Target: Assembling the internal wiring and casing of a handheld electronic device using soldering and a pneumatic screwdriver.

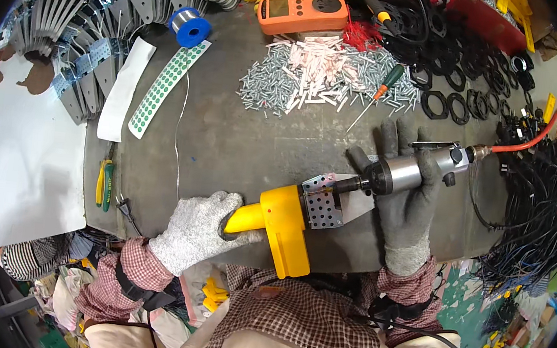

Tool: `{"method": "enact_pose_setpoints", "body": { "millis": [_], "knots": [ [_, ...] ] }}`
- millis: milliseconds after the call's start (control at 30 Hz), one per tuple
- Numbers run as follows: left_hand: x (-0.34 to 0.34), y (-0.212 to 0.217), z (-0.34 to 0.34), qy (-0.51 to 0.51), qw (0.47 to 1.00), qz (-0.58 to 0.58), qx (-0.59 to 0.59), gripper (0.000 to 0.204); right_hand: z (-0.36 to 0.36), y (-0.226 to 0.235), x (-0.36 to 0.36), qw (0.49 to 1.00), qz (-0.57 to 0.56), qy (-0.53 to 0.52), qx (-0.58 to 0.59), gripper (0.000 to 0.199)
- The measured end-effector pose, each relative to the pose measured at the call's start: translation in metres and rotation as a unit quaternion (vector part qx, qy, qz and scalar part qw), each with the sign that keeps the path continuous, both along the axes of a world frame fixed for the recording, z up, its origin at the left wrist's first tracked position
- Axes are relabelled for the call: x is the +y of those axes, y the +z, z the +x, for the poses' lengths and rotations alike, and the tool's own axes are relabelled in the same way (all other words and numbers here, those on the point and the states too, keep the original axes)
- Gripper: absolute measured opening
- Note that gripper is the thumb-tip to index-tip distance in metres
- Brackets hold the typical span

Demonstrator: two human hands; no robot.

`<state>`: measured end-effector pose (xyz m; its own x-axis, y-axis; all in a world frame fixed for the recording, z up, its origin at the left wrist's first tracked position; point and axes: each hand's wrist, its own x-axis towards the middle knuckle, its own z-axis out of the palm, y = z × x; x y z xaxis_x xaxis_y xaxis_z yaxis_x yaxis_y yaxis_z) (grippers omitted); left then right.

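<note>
A plastic part (280,225) lies at the near edge of the workbench (240,149), with a perforated bracket (324,202) touching its right side. Right of the bracket lies an air tool (408,170). Far behind them lies a screw pile (322,77), with a meter (302,11) beyond.

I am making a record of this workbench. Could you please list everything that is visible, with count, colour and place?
Yellow plastic housing: one, yellow, front edge of bench, held.
Perforated metal bracket: one, silver, fixed on the housing.
Pneumatic screwdriver: one, silver, tip at the bracket; orange hose behind it.
Loose screws: heap, silver, bench centre back.
Orange meter: one, top centre.
Solder spool: one, blue, top left.
Green dot sticker strip: one, left centre.
Black rings: many, top right.
Grey brackets: many, far left.
Left hand: white glove, grips housing.
Right hand: grey glove, holds screwdriver.
</note>
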<state>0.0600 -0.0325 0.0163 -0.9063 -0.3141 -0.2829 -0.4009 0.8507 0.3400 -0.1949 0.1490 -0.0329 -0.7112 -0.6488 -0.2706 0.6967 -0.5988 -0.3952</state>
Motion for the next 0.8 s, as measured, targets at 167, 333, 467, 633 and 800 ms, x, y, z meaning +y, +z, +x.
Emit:
{"method": "enact_pose_setpoints", "body": {
  "millis": [167,333,467,633,800],
  "knots": [
    [0.002,-0.002,0.000,-0.030,0.999,-0.031,0.003,0.057,0.008,0.004,-0.003,1.000,-0.010,0.004,0.001,0.044],
    [0.002,0.001,-0.001,-0.024,0.999,-0.029,-0.008,0.057,0.007,0.009,0.000,1.000,-0.018,0.001,0.015,0.047],
    [0.006,0.000,-0.001,0.018,1.000,-0.002,-0.003,0.052,0.009,0.012,0.003,0.999,-0.022,0.000,0.029,0.051],
    [0.004,0.000,-0.001,0.016,1.000,-0.015,0.009,0.052,0.011,0.013,0.017,0.999,-0.012,-0.002,0.042,0.055],
    [0.005,-0.001,-0.002,0.015,1.000,-0.019,0.001,0.051,0.015,0.011,0.025,0.998,-0.014,-0.017,0.052,0.059]
  ]
}}
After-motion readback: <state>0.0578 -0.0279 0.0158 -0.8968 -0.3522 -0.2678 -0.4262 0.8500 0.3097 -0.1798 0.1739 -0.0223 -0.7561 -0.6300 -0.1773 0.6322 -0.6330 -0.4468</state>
